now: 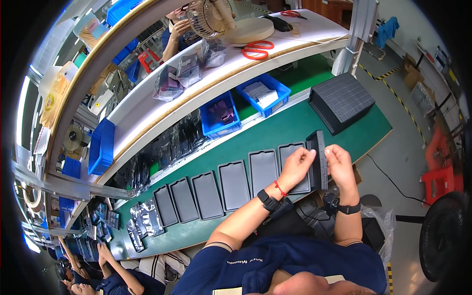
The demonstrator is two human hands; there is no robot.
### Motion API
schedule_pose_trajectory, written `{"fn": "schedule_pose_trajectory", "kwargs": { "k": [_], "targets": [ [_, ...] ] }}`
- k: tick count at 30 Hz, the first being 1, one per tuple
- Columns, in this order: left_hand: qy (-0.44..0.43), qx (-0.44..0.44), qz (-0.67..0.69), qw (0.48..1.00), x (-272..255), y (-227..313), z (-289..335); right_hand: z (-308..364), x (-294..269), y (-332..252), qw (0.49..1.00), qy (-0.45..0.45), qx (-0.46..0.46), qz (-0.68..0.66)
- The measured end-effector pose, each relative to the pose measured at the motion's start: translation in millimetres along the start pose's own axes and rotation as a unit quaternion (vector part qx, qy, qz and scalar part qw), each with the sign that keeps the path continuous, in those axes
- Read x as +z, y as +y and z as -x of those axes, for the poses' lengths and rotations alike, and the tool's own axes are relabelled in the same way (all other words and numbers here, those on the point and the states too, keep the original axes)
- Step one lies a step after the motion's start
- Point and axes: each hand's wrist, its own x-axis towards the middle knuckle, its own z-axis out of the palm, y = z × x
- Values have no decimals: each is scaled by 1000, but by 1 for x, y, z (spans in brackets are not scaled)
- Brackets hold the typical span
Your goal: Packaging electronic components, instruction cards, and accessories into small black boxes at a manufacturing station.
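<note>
Between my hands a black plastic tray (319, 164) is tipped up on its long side; whether it is one tray or a few nested together I cannot tell. My left hand (296, 168) pinches its left side near the top edge, and a red cord and a black strap circle that wrist. On the other side, my right hand (339, 162) has its fingers closed at the tray's right face. Several shallow black trays lie face up in a row leftward along the bench, among them one tray (263, 169) just left of my left hand and another tray (234, 186).
A tall black tray stack (344, 101) sits at the right of the green bench (275, 132). Blue bins (221, 118) line the back under a shelf with red scissors (257, 49) and a fan (210, 18). Silver pouches (147, 219) lie left, near co-workers (118, 278).
</note>
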Motion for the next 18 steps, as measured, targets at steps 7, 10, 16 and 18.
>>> {"fn": "schedule_pose_trajectory", "kwargs": {
  "k": [7, 10, 16, 18],
  "targets": [
    [-13, -21, 121, 992, 13, -1, -9, -17, -13, 32, 988, 78, -79, 110],
    [17, -32, 37, 999, 9, -6, -12, -31, -58, 54, 990, 130, -1, -56],
    [-150, 117, -360, 913, 8, 6, 0, -39, -74, 49, 991, 131, -18, 31],
    [-161, 129, -424, 882, -9, 2, 7, -36, -52, 35, 986, 117, -29, 117]
  ]
}}
